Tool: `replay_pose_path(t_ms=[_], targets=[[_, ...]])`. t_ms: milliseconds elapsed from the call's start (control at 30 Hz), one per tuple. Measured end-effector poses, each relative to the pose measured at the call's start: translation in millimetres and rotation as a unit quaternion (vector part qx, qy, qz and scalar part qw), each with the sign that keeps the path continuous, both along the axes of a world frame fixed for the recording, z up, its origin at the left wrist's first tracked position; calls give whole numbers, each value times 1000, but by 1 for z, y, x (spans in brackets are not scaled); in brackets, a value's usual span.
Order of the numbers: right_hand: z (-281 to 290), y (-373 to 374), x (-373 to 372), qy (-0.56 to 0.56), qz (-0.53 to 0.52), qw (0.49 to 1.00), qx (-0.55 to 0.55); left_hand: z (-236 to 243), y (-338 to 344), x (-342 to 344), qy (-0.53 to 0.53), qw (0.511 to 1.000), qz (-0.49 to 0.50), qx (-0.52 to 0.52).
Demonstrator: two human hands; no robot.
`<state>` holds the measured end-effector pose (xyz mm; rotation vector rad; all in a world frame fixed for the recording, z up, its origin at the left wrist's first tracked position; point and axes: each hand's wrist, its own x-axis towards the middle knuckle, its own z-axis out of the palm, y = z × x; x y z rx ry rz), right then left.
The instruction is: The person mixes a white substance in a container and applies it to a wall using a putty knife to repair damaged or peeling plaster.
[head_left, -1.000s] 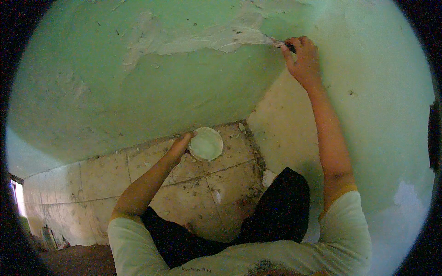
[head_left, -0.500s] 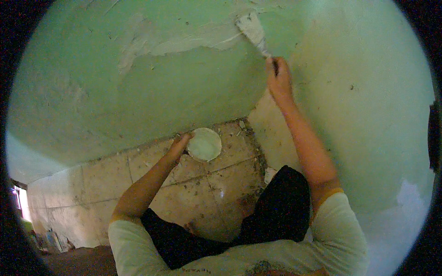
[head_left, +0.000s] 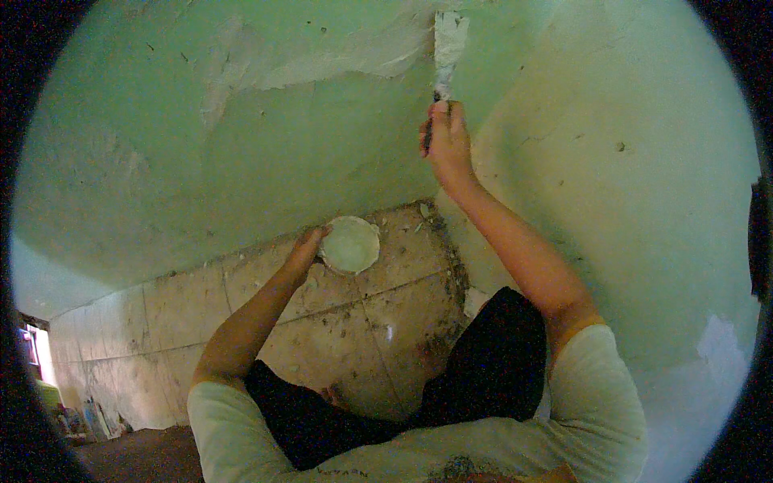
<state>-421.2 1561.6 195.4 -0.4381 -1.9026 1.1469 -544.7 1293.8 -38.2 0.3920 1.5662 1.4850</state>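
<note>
My right hand [head_left: 448,145] is wrapped round the dark handle of a putty knife [head_left: 450,47], raised to the green wall [head_left: 322,141]. Pale filler coats its broad blade, which points upward at the right end of a whitish smeared band of filler [head_left: 338,71]. Lower down, my left hand [head_left: 306,248] grips a round, light-coloured bowl [head_left: 351,245] by its left side. Inside the bowl the surface looks pale and smooth; how much filler it holds I cannot tell. The fingers under the bowl are hidden.
A second wall [head_left: 620,209] meets the green one in a corner at my right. Below lies a dirty tiled floor [head_left: 322,338] with crumbs of debris along the wall's foot. My dark-clothed knees [head_left: 491,362] are bent beneath me. Several small items [head_left: 97,419] stand at the far left.
The putty knife has swung from leaning left to nearly upright, and my right hand has moved left and slightly down. The bowl in my left hand has shifted a little left and up.
</note>
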Motion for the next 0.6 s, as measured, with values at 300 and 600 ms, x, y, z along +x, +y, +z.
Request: replay_pose_path(t_ms=[300,600], targets=[[-49,-98,25,-60,129,976,-168,16,-2,9,10,999,35,2],[13,-87,-7,89,139,957,-237,10,2,7,15,1000,6,-9]])
